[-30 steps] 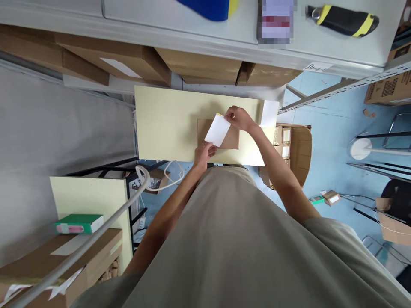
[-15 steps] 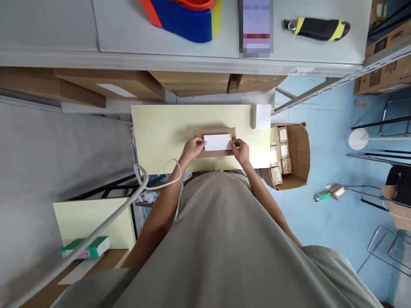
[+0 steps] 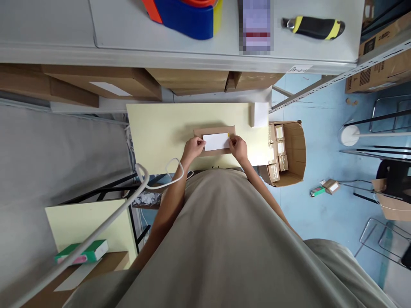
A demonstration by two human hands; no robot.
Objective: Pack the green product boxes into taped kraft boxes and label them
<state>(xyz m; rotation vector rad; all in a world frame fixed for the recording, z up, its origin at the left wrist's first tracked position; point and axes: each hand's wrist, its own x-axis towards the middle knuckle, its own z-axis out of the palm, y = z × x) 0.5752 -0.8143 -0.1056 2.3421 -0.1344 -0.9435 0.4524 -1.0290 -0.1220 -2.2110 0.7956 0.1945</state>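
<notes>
Between my two hands a white label (image 3: 216,142) with a small yellow mark at its right corner is stretched level over a brown cardboard box (image 3: 210,130). My left hand (image 3: 193,148) pinches the label's left end. The right end is pinched by my right hand (image 3: 238,148). Beneath, the box lies on a pale yellow table (image 3: 157,128). Whether the label touches the box, I cannot tell. A stack of white labels or a white box (image 3: 260,114) sits at the table's right back corner.
On the grey shelf (image 3: 128,38) above lie a blue tape dispenser (image 3: 189,19), a blurred-out phone-like item (image 3: 256,25) and a utility knife (image 3: 316,28). An open carton (image 3: 295,154) with several small boxes stands right of the table. A white cable (image 3: 163,186) loops near my left forearm.
The label was tilted, with my right hand at its top corner and my left at its bottom. Both hands have turned it level over the box, and it has barely moved since half a second ago.
</notes>
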